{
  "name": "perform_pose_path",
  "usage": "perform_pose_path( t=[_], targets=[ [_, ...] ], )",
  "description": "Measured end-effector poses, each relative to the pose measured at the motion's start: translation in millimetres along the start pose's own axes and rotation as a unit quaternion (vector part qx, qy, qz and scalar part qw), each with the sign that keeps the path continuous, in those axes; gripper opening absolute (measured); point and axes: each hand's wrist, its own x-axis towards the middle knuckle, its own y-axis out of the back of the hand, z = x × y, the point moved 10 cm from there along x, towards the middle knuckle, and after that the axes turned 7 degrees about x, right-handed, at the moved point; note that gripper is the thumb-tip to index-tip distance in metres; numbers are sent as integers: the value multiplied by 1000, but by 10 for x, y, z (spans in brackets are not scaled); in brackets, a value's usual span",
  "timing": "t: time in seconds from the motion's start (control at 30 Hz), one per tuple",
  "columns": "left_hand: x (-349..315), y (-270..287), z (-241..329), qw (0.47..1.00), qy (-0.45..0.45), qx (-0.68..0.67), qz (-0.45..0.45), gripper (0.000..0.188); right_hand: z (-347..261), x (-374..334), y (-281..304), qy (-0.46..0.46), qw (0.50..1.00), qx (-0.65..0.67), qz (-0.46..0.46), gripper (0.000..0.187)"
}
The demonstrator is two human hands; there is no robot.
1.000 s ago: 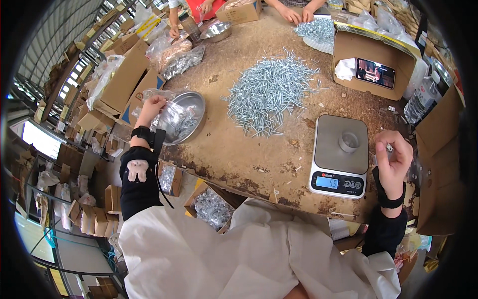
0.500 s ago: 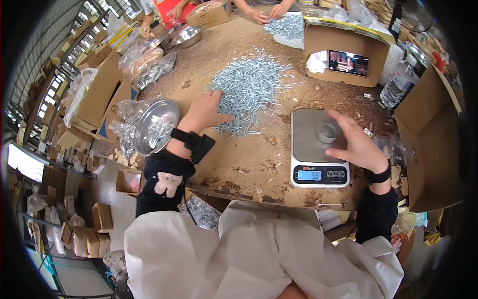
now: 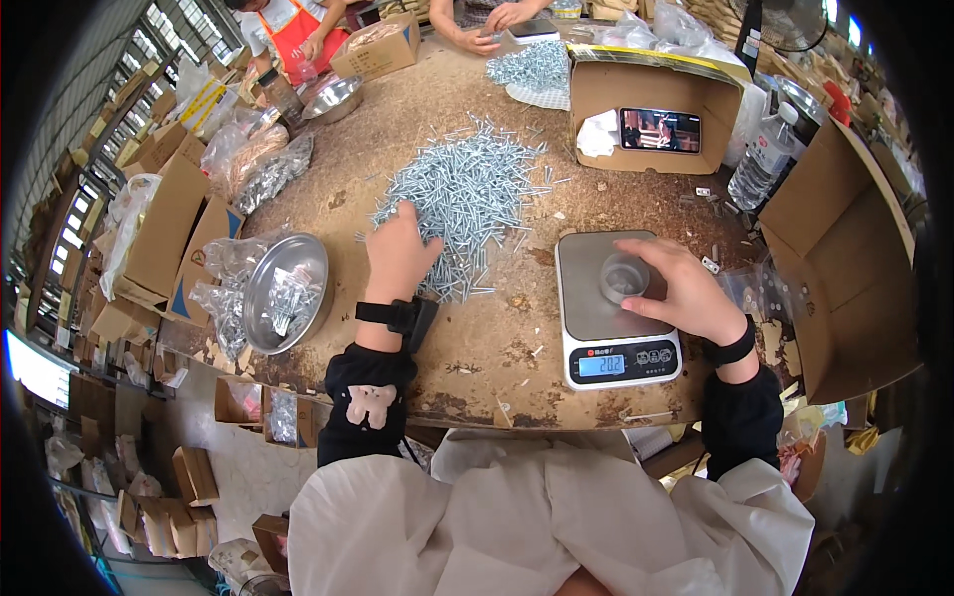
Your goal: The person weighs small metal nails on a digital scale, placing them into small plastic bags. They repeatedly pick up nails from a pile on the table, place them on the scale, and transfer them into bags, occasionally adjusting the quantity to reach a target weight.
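Observation:
My left hand (image 3: 399, 253) rests at the near left edge of a heap of silvery screws (image 3: 462, 184). Its thumb and forefinger are spread apart; the other fingers are partly hidden, and I see no screw in its grasp. On the right, my right hand (image 3: 688, 288) has its thumb and fingers around a small clear cup (image 3: 622, 277). This cup stands on the metal plate of a white digital scale (image 3: 623, 364) with a lit display. Whatever lies inside the cup is too unclear to make out.
Left of my left hand is a steel bowl (image 3: 313, 288) with small bagged parts. An open carton (image 3: 730, 89) holds a phone (image 3: 660, 130); a water bottle (image 3: 765, 159) and a tall open carton (image 3: 845, 268) stand at right. Across the table, a co-worker's hands (image 3: 497, 28) are near more screws.
My right hand has closed in around the cup, and the scale's reading has changed. My left hand stays at the heap's edge, its wrist turned more upright. The whole view has shifted.

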Motion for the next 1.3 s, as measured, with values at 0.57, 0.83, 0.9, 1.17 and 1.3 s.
perform_pose_path(
  t=[0.57,0.83,0.9,1.17,1.3],
  targets=[
    [-37,72,38,998,-53,-44,9,35,-283,486,-41,-13,996,78,-40,66],
    [-20,154,57,990,-79,-118,-2,29,-429,1021,-415,-9,995,55,-84,70],
    [-24,173,24,986,-74,-150,-10,27,-461,1170,-559,15,994,34,-107,68],
    [-20,338,296,940,-124,-319,8,28,-281,1464,-994,-15,988,-63,-142,66],
    [-121,481,520,887,-171,-428,18,28,-306,1537,-1143,-88,978,15,-190,65]
  ],
)
